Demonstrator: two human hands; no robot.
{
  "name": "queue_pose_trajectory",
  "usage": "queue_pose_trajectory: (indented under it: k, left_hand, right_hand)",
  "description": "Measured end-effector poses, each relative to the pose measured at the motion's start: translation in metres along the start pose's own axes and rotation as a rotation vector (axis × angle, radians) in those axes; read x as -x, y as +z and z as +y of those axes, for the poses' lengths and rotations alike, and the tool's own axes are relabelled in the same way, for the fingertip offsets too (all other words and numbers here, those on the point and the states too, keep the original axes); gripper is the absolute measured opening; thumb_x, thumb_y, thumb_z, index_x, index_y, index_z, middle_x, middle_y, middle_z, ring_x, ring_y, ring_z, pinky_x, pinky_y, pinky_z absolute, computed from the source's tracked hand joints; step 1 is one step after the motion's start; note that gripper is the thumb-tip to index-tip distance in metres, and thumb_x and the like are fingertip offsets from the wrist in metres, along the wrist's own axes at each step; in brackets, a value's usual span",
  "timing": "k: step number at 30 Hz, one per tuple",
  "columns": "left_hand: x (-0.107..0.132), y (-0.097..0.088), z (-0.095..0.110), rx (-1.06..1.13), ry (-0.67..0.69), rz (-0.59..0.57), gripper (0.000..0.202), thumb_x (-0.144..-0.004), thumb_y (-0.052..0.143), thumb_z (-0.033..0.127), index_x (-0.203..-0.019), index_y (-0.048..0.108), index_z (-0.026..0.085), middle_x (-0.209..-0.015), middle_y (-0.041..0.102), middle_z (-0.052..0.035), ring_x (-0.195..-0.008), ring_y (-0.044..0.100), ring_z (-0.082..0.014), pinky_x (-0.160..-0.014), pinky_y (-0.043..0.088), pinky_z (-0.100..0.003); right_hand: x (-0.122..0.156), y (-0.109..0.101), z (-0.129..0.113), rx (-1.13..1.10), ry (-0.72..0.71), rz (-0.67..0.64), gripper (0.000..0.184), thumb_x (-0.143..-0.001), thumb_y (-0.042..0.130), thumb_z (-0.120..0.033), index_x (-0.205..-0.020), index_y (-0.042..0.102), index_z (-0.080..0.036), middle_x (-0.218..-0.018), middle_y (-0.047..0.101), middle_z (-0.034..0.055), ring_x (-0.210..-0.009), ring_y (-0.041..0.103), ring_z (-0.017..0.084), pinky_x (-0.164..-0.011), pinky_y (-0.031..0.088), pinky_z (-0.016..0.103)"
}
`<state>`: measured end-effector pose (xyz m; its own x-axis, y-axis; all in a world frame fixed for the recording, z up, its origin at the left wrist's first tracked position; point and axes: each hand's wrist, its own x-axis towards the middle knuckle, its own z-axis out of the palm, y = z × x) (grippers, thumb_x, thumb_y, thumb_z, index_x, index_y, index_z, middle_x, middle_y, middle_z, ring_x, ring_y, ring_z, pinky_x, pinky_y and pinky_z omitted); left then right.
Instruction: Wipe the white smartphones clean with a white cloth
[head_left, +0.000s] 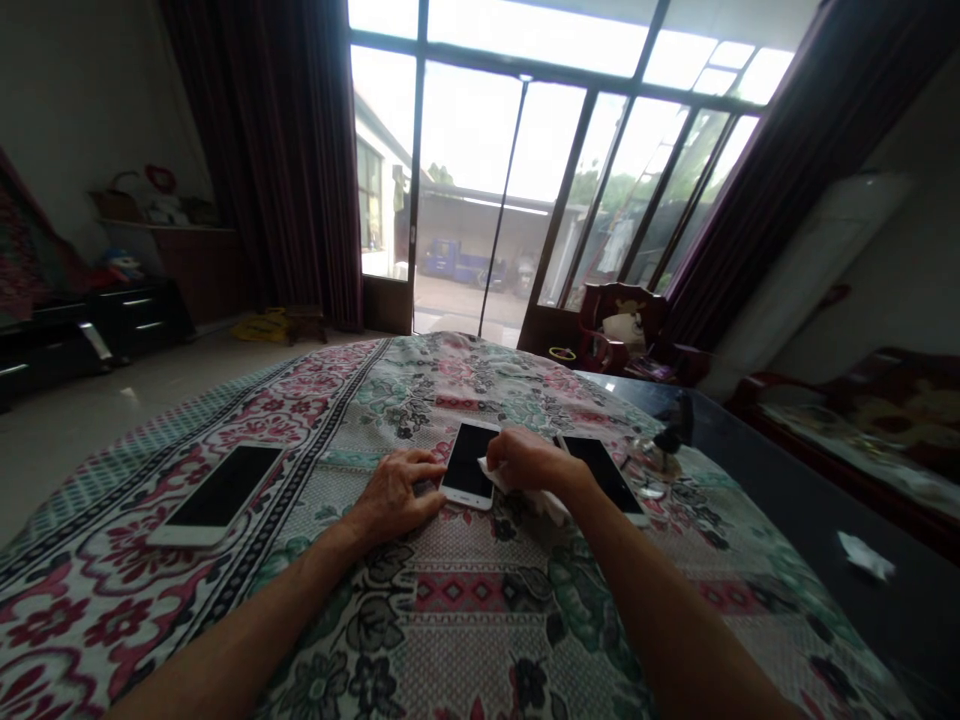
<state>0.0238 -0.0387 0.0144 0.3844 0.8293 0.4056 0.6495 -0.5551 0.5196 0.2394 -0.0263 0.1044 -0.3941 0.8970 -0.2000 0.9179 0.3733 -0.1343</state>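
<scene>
A white smartphone (465, 480) with a dark screen lies flat on the patterned tablecloth in front of me. My left hand (397, 490) holds it at its left edge, thumb and fingertips against the side. My right hand (525, 460) is closed round a crumpled white tissue (551, 505), part of which touches the right side of the screen. Just right of that hand lies a second smartphone (604, 475), partly hidden by my wrist. A third white smartphone (225, 495) rests face up farther left, apart from both hands.
The flowered tablecloth (487, 650) covers the table. Small clear and dark items (664, 455) stand right of the phones. Another crumpled white tissue (866, 555) lies on the dark surface (795, 520) at the right. Beyond are a wooden chair (626, 325) and glass doors (480, 200).
</scene>
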Motion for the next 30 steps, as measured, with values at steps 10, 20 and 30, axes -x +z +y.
queue_pose_trajectory:
  k: [10, 20, 30]
  left_hand:
    - [0.0, -0.001, -0.001, 0.013, -0.001, -0.007, 0.036, -0.07, 0.064, 0.017, -0.104, 0.074, 0.02, -0.114, 0.068, -0.0078, -0.108, 0.059, -0.0247, -0.098, 0.043, -0.04]
    - [0.0, -0.001, -0.001, 0.03, 0.008, 0.015, 0.033, -0.07, 0.064, 0.018, -0.101, 0.074, 0.023, -0.112, 0.069, -0.0064, -0.106, 0.06, -0.0239, -0.098, 0.044, -0.039]
    - [-0.001, -0.003, 0.0, 0.036, 0.026, 0.034, 0.03, -0.07, 0.059, 0.015, -0.097, 0.074, 0.015, -0.109, 0.071, -0.01, -0.104, 0.063, -0.0236, -0.098, 0.046, -0.038]
  right_hand:
    - [0.007, 0.007, -0.032, -0.038, -0.208, -0.049, 0.031, -0.068, 0.058, -0.006, -0.089, 0.076, -0.02, -0.084, 0.073, 0.0018, -0.076, 0.062, 0.011, -0.065, 0.04, 0.018]
    - [0.007, -0.002, -0.018, -0.025, -0.09, -0.083, 0.031, -0.066, 0.056, -0.003, -0.084, 0.077, -0.018, -0.08, 0.073, 0.0034, -0.072, 0.063, 0.012, -0.061, 0.04, 0.019]
    - [-0.004, 0.022, -0.033, -0.048, -0.271, 0.136, 0.032, -0.073, 0.056, -0.006, -0.096, 0.075, -0.019, -0.097, 0.072, 0.0072, -0.089, 0.062, 0.015, -0.077, 0.042, 0.021]
